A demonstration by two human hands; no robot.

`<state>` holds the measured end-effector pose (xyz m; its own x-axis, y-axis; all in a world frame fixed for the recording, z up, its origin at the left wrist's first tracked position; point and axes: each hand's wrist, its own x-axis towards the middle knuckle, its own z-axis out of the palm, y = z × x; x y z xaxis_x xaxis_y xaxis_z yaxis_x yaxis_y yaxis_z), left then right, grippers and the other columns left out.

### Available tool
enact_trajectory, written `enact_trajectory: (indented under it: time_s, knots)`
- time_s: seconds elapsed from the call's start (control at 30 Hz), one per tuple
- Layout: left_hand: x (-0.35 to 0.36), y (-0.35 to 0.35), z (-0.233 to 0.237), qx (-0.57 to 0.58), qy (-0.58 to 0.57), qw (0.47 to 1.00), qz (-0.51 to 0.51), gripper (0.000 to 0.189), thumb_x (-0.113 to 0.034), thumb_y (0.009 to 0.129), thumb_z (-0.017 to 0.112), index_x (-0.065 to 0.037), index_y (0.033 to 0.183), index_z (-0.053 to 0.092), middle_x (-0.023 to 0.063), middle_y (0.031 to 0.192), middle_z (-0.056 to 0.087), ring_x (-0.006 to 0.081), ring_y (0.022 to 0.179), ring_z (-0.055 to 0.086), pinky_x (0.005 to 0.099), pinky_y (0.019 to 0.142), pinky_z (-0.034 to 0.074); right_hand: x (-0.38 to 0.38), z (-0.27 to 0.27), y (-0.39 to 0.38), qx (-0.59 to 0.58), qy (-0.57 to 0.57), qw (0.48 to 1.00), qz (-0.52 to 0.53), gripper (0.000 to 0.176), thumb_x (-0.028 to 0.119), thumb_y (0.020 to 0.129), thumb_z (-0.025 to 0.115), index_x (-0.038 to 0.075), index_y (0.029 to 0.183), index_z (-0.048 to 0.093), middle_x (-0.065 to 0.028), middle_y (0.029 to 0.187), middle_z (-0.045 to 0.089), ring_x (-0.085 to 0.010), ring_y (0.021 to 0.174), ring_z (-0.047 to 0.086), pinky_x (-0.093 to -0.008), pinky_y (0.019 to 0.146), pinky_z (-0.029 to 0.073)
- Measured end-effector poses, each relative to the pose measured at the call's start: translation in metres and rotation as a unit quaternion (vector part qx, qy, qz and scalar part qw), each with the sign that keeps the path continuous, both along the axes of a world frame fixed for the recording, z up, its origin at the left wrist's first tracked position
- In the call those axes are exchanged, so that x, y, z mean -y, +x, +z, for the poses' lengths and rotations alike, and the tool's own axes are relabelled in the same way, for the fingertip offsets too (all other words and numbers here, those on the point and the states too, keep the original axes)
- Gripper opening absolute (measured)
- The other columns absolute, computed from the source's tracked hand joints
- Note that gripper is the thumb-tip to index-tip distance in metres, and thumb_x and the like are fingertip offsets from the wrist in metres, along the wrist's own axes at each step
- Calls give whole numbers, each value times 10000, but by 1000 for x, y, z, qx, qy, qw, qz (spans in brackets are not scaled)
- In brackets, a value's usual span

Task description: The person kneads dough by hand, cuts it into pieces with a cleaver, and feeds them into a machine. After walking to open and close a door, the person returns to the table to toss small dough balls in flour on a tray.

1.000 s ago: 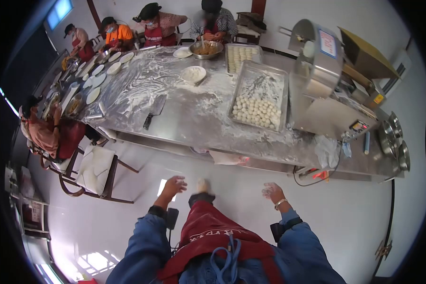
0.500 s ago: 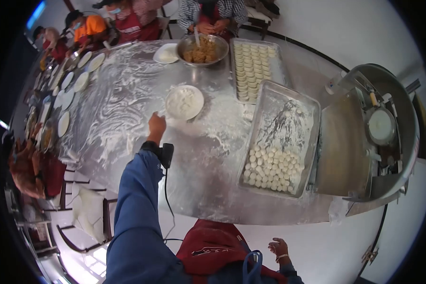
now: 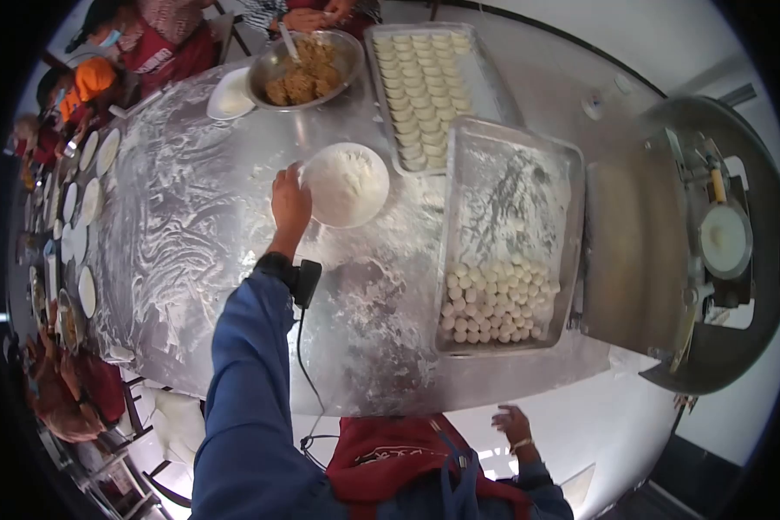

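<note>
My left hand is at the left rim of a white bowl of flour, its fingers closed on the rim. My right hand is low on the right, beyond the table's front edge, with fingers apart and nothing in them. To the right of the bowl lies a metal tray with several small dough balls in its near part and loose flour in the far part. Loose flour is spread over the metal table around the bowl.
Behind are a steel bowl of brown filling, a white plate and a tray of dumplings. A large round metal pan stands right. Several people work at the back and left, beside several plates.
My left hand has moved forward to the bowl's rim and closed on it. The view has turned, shifting the trays and table. My right hand remains beyond the front edge.
</note>
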<state>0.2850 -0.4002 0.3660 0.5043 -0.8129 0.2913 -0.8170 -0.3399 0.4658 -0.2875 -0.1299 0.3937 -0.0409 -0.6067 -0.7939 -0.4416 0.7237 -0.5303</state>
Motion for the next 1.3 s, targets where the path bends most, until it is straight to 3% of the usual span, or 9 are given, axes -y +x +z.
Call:
enact_trajectory:
  time_s: [0.3, 0.57, 0.7, 0.83, 0.9, 0.97, 1.13, 1.2, 1.3]
  knots:
    - [31, -55, -43, 82, 177, 975, -109, 468, -131, 634, 696, -70, 1069, 534, 170, 972, 564, 343, 927, 533, 429, 777, 440, 31, 32, 11, -27, -21, 999, -14, 310, 94, 799, 485, -18, 1087, 476, -121, 839, 620, -159, 713, 609, -253, 607, 483]
    - [43, -132, 77, -332, -181, 924, -55, 275, -107, 756, 567, 14, 1004, 573, 184, 869, 616, 298, 795, 597, 359, 717, 446, 59, 10, 6, 91, -32, 985, -140, 296, 101, 819, 481, -23, 1087, 475, -116, 856, 610, -152, 710, 595, -242, 602, 475]
    - [5, -254, 82, -294, -18, 894, -338, 275, -9, 759, 414, 64, 996, 533, 178, 830, 597, 252, 824, 572, 340, 760, 434, 99, -5, 15, 103, -116, 987, -39, 282, 90, 808, 499, -13, 1069, 487, -104, 861, 613, -140, 701, 594, -243, 606, 475]
    - [-42, -276, 48, -635, 41, 753, -167, 256, -69, 828, 466, 10, 1071, 463, 90, 890, 535, 157, 826, 559, 277, 660, 477, 146, -29, -15, 102, -189, 974, -67, 291, 75, 781, 529, -14, 1054, 490, -101, 874, 612, -154, 736, 592, -262, 642, 480]
    - [-91, -283, 4, -531, 171, 827, -71, 289, -114, 826, 487, -10, 1092, 442, 82, 856, 528, 146, 831, 560, 258, 631, 477, 174, -70, -45, -13, -305, 951, -41, 366, 82, 751, 567, -17, 1088, 466, -107, 884, 617, -223, 785, 600, -280, 688, 481]
    - [-141, -292, -39, -510, 214, 833, -15, 386, -196, 744, 526, 22, 1060, 484, 208, 1004, 562, 330, 905, 551, 378, 801, 426, 200, -76, -42, -25, -326, 944, -38, 437, 96, 737, 586, -9, 1135, 440, -132, 947, 598, -256, 855, 582, -294, 738, 466]
    - [-136, -350, 3, -443, 191, 874, 58, 473, -256, 755, 554, -15, 1149, 455, 242, 1078, 520, 352, 1022, 476, 396, 880, 374, 231, -66, 43, -300, -312, 898, 74, 649, 108, 699, 633, 73, 1284, 353, -185, 1242, 416, -274, 1160, 401, -351, 944, 341]
    - [-117, -358, -5, -462, 180, 863, 97, 494, -264, 764, 555, -32, 1184, 438, 250, 1105, 506, 356, 1068, 444, 398, 901, 357, 230, -52, 54, -136, -360, 913, 136, 614, 91, 703, 626, 72, 1265, 381, -164, 1242, 425, -271, 1157, 401, -347, 948, 337]
    - [-106, -358, -5, -427, 105, 890, -118, 483, -255, 790, 541, -59, 1213, 418, 249, 1100, 505, 362, 1121, 393, 405, 912, 342, 224, -36, 45, 68, -382, 908, 157, 550, 61, 709, 611, 74, 1229, 433, -126, 1235, 441, -261, 1146, 406, -343, 953, 333]
